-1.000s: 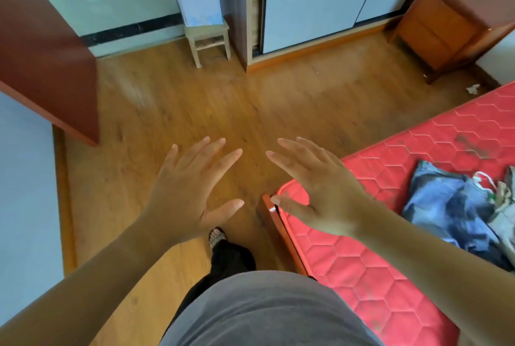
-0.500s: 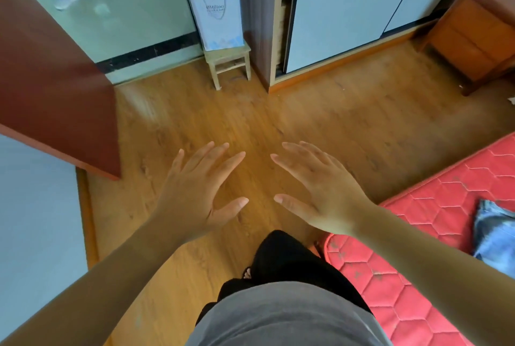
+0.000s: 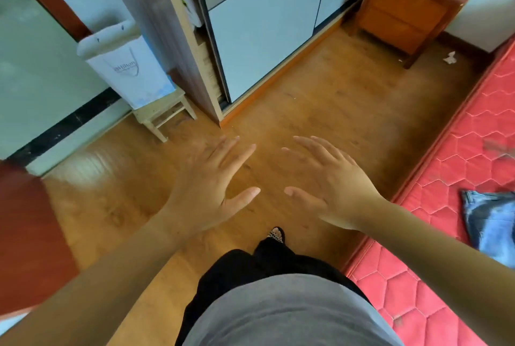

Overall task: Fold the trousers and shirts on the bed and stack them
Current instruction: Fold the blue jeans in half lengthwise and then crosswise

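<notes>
My left hand [image 3: 211, 186] and my right hand [image 3: 331, 186] are stretched out side by side over the wooden floor, palms down, fingers straight and spread, holding nothing. A red quilted bed [image 3: 451, 206] runs along the right side. On it, at the right edge of the view, lies a piece of blue denim clothing [image 3: 490, 220], only partly in frame. Both hands are well to the left of it and touch nothing. The rest of the bed is out of view.
A wardrobe with pale sliding doors [image 3: 262, 25] stands ahead. A white paper bag [image 3: 131, 72] sits on a small wooden stool [image 3: 164, 114]. An orange bedside cabinet [image 3: 407, 16] stands at the back right, and a red-brown door [image 3: 28, 234] at the left.
The view has swung and moved forward: wardrobe and stool are closer, and more of the bed and denim show than half a second ago. Both hands stay open and spread.
</notes>
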The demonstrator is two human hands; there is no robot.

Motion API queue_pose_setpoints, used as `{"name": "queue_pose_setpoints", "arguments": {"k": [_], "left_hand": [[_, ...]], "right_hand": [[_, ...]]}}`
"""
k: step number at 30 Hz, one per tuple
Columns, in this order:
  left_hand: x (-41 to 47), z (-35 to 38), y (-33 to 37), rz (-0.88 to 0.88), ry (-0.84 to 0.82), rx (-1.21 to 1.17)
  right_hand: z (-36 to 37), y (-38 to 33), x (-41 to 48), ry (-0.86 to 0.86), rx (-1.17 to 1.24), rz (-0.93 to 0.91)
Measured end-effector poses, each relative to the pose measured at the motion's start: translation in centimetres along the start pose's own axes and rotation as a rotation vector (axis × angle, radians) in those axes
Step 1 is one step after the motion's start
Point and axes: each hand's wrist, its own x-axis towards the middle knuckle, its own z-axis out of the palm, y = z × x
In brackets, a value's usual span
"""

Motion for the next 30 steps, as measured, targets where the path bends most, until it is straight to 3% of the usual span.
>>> {"name": "queue_pose_setpoints", "arguments": {"k": [7, 16, 24, 30], "left_hand": [[14.6, -1.6, -0.1, 0.235, -0.052, 0.045], [37.8, -0.9, 5.8, 0.728, -0.174, 0.036], [48.7, 1.5, 18.2, 1.164, -0.273, 0.061], [51.5, 5.0, 30.7, 1.382, -0.301, 0.079]], "right_hand": [[-3.4, 7.0, 3.8, 0.176, 0.096, 0.322], [-7.8, 16.2, 6.1, 0.403, 0.156, 0.868], [-8.8, 20.7, 2.7, 0.599, 0.212, 1.324], [-8.6, 25.3, -3.3, 0.715, 0.200, 1.522]]}}
